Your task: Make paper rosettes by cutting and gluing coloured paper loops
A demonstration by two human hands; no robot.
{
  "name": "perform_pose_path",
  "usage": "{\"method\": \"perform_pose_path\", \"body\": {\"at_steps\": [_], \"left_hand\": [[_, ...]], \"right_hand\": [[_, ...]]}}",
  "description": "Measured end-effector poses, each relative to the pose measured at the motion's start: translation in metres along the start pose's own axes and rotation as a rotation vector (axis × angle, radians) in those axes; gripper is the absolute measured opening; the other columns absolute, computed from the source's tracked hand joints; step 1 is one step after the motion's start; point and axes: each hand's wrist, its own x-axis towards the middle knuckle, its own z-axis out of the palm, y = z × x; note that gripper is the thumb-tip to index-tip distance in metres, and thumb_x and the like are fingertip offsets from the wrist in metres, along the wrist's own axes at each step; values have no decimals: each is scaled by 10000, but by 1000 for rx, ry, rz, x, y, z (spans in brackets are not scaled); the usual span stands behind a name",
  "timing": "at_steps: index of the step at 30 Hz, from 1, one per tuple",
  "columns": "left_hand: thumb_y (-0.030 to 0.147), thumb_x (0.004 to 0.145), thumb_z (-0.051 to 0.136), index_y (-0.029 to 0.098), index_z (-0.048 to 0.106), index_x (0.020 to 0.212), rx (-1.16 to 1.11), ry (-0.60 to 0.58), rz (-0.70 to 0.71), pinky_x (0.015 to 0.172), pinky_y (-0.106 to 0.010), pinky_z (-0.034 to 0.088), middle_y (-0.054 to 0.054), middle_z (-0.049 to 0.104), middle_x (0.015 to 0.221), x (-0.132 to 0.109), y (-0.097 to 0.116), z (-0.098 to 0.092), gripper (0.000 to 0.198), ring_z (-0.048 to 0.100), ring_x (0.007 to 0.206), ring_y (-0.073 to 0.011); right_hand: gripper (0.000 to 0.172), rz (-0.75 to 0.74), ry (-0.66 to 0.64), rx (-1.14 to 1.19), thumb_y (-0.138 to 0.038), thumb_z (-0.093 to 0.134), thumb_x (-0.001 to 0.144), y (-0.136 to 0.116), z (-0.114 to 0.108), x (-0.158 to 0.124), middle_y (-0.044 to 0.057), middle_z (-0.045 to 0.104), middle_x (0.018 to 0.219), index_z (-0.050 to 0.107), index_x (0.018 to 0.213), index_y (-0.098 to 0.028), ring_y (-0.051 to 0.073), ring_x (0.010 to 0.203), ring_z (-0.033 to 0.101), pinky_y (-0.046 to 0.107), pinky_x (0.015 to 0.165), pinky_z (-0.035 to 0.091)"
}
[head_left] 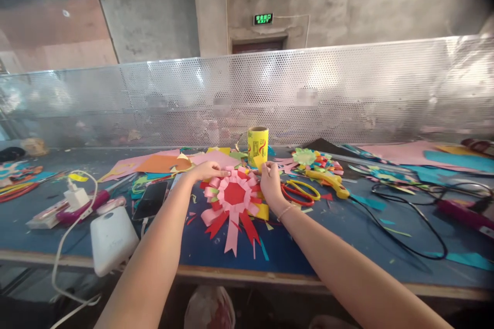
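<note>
Head view: you have the paper rosette (234, 194) between your two hands, its red centre facing up and its pink and red tails spread towards you on the blue table (285, 252). Your left hand (210, 170) rests its fingertips on the upper rim; whether the thumb grips underneath cannot be told. Your right hand (272, 184) has thumb and fingertips drawn together, pinching what appears to be a small yellow paper piece (258, 161) at the opposite side of the rim. Finding: the support is judged sound, but the pink loops look easily crushed, so bear with the left fingertips on the flat folds near the centre and spare the rounded loops. Hold the right pinch light and close to the edge, so that the paper neither creases nor twists, and check its angle against the neighbouring loops before pressing. Caution: the yellow tube (258, 145) stands just beyond your right fingertips and could be knocked by a forward reach. Scissors (304, 203) lie just right of your right hand, with the yellow glue gun (327, 180) beyond them; treat its nozzle as hot and avoid sweeping that wrist outward.
</note>
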Motion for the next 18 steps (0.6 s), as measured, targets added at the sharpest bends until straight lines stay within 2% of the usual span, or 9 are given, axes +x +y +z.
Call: {"method": "perform_pose_path", "body": {"at_steps": [3,6,9,11,15,18], "left_hand": [[383,476,767,165,579,627,-167,-28,12,543,-218,367,1,572,622,-1,-1,1,325,516,578,-131],[258,420,799,174,588,738,-327,-10,-43,593,-233,423,-41,618,766,-2,-4,3,391,582,681,-160],[150,386,796,203,622,863,-461,0,-46,623,-230,453,-83,628,923,-4,-6,2,510,604,813,-185],[114,393,784,223,644,892,-483,-39,-21,645,-226,465,-99,618,1007,-6,-4,1,530,591,918,-201],[62,376,766,222,671,800,-470,-146,47,686,-245,480,-83,641,958,-13,7,-1,462,584,968,-218],[30,334,758,214,674,729,-473,-116,68,661,-253,481,-55,657,822,-18,15,0,444,614,874,-221]], "right_hand": [[220,-16,-36,5,-443,413,794,-8,1,-4,5,472,842,319,828,-248,160,669,608,306,548,477],[224,-40,-67,-6,-454,404,805,-14,1,-6,-1,504,814,318,844,-251,155,651,604,292,528,467],[223,-71,-74,-15,-455,398,813,-17,2,-8,5,531,822,318,851,-251,149,623,599,294,521,456],[214,-90,-80,-13,-450,395,820,-20,2,-10,12,543,835,320,854,-252,148,610,598,296,508,446],[213,-110,-117,-4,-458,390,828,-25,4,-15,20,563,822,323,871,-260,149,592,596,274,432,398],[224,-101,-141,-7,-470,372,833,-29,5,-19,20,576,783,317,896,-262,155,565,589,266,385,361]]}}
